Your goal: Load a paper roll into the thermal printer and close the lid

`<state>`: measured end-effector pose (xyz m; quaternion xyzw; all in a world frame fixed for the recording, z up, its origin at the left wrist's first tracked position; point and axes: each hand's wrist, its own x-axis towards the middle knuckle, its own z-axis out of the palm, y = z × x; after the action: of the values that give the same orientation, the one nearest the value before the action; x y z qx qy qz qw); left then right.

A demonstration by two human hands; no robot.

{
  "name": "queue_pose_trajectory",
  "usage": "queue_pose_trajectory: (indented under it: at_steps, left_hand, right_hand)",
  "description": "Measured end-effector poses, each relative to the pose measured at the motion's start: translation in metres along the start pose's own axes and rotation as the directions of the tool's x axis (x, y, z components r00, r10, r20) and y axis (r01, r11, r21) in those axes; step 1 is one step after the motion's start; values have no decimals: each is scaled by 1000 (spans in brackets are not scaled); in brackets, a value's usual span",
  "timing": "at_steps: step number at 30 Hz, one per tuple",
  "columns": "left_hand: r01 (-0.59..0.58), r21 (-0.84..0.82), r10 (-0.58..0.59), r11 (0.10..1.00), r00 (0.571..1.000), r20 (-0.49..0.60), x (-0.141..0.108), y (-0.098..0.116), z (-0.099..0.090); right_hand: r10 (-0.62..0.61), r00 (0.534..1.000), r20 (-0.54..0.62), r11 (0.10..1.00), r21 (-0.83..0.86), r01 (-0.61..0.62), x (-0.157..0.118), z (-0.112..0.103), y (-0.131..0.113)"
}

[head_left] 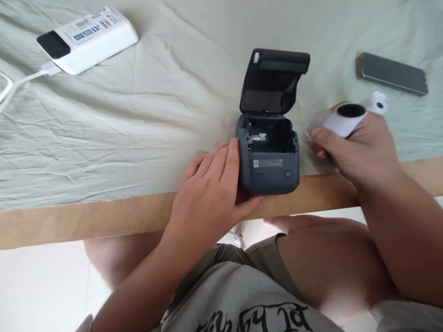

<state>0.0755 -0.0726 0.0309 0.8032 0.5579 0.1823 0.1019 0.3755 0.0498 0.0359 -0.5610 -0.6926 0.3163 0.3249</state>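
A dark blue-grey label printer [269, 173] stands at the front edge of the cloth-covered table. Its black lid [268, 90] is flipped up, so the hollow paper bay shows. My left hand [211, 184] holds the printer by its left side, fingers along the wall and thumb at the lower front. To the right of the printer, my right hand [360, 147] is closed around a white paper roll [341, 122] with a dark round core, its loose end near my thumb. Just beyond that hand is a small white spool [380, 103]; whether the hand touches it I cannot tell.
A white power bank [100, 41] with a printed label and a plugged-in white cable [26, 80] lies at the upper left. At the right is a dark flat rectangular block [391, 74]. A wrinkled pale green cloth [138, 120] covers the table behind its wooden edge [104, 220].
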Motion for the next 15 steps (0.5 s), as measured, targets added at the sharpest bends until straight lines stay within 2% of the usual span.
queue_pose_trajectory:
  at_steps: [3, 6, 15]
  left_hand:
    - [1, -14, -1, 1000, 1000, -6, 0, -1, 0]
    - [-9, -1, 9, 1000, 1000, -19, 1, -2, 0]
    - [12, -25, -13, 1000, 1000, -7, 2, -1, -1]
  right_hand:
    - [-86, 996, 31, 986, -143, 90, -11, -1, -11]
    - [-138, 990, 21, 966, -216, 140, -14, -3, -15]
    - [-90, 995, 51, 951, -291, 101, -13, -1, 7]
